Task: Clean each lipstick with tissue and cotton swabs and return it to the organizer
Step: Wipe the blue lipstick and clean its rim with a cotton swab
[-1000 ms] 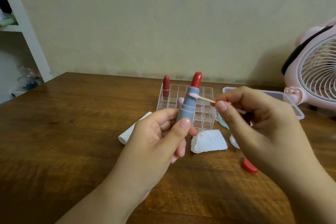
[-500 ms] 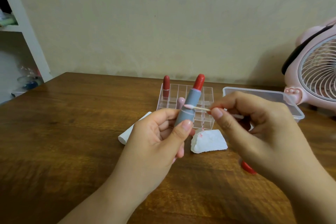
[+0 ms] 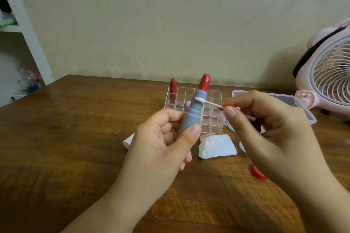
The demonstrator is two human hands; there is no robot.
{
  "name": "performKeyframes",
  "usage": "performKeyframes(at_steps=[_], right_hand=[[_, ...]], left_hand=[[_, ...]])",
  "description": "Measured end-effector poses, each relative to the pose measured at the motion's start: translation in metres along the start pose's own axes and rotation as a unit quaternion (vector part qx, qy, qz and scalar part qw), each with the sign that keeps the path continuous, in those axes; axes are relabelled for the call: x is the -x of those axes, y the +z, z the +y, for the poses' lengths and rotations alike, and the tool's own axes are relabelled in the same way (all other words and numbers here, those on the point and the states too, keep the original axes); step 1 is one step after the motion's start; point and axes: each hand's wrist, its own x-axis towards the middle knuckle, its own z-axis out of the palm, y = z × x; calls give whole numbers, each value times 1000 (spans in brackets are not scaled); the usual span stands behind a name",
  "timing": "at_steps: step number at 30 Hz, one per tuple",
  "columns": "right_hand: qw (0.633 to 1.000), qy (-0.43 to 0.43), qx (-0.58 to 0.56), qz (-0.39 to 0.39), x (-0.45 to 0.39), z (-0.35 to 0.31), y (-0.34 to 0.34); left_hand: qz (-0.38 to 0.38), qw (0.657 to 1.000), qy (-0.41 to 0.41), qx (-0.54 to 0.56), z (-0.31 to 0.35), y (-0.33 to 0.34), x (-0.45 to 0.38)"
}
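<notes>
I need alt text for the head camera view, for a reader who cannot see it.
Left hand holds an open grey lipstick upright while right hand presses a cotton swab against its collar. Behind stand a clear organizer and stained tissue on a wooden table.

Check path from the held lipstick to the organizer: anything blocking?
Nothing visible blocks it. The lipstick, gripped by the left hand, is just in front of the organizer; only one rear-left cell holds another lipstick.

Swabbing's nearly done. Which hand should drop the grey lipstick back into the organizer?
Left, probably. The left hand already grips the grey lipstick upright, just in front of the clear organizer. The right hand is occupied pinching the cotton swab.
</notes>
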Motion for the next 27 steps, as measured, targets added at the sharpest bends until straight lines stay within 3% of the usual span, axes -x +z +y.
performKeyframes(at_steps=[6,13,27], right_hand=[[1000,9,2,10,0,3,2],[1000,3,-3,-14,0,3,2],[1000,21,14,11,-1,5,0]], left_hand=[[-15,1000,-7,17,1,0,0],[-35,989,-41,139,4,1,-3],[-68,995,-32,64,-3,1,-2]])
